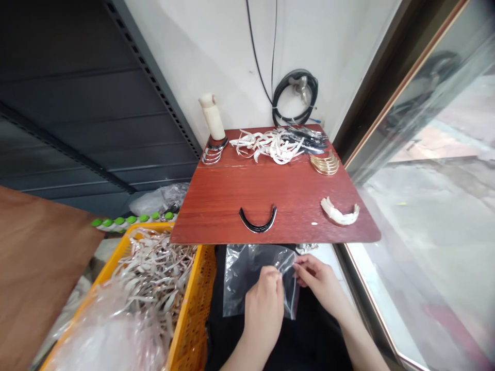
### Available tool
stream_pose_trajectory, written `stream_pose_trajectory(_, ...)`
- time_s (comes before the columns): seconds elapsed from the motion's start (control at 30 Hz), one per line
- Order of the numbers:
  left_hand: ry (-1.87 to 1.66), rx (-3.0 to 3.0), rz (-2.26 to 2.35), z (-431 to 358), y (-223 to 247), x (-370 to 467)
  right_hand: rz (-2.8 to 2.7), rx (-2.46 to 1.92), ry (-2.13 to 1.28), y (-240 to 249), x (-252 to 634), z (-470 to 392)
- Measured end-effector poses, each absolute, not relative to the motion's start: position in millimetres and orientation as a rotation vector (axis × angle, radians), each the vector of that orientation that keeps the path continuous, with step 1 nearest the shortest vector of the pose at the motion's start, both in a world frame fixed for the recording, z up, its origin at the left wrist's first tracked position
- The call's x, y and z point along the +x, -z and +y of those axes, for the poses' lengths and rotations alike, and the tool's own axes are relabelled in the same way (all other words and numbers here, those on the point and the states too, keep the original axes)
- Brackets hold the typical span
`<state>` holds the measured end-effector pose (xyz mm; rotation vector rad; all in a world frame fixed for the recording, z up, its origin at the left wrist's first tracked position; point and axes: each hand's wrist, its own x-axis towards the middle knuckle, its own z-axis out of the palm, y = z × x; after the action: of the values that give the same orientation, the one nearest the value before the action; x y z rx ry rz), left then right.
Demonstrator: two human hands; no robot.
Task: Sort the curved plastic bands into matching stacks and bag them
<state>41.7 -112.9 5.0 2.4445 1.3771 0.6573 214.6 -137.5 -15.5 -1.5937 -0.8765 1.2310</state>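
A clear plastic zip bag (237, 288) hangs over my lap, just below the table's front edge. My left hand (266, 296) is closed with its fingers pinching the bag near its right side. At the bag's upper right edge, my right hand (315, 278) grips the plastic between thumb and fingertips. The bag looks flat, with nothing visible inside. Beyond my hands, a black curved band (258, 226) with a silvery edge lies on the red-brown table (216, 190). To its right rests a bundle of white curved pieces (340, 214).
Along the table's back lie white curved strips (270, 147), dark strips (309, 138), gold curved pieces (325, 164), silver curved pieces (212, 154) and a cream bottle (213, 118). A yellow crate (203, 288) of shiny strips stands left. Glass (425, 206) borders the right.
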Motion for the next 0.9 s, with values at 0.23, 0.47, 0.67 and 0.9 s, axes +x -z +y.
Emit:
stream_pose_trajectory(0.23, -0.533, 2.711, 1.292, -130.6, -4.4, 49.8, -0.912, -1.488, -1.225, 14.1, 213.9, -139.3)
stream_pose_trajectory(0.47, -0.667, 2.710, 1.317, -129.4, 15.0, 51.8, -1.029, -1.772, -0.281, -6.5, 268.9, -137.9)
stream_pose_trajectory(0.67, -0.614, 2.696, 1.342, -130.0, 16.2, 54.3, -1.283, -1.975, 0.291, -8.8, 328.6, -115.2)
stream_pose_trajectory(0.9, -0.634, 2.700, 1.348, -129.6, 20.9, 56.4, -1.363, -2.037, 0.329, 0.2, 335.7, -101.7)
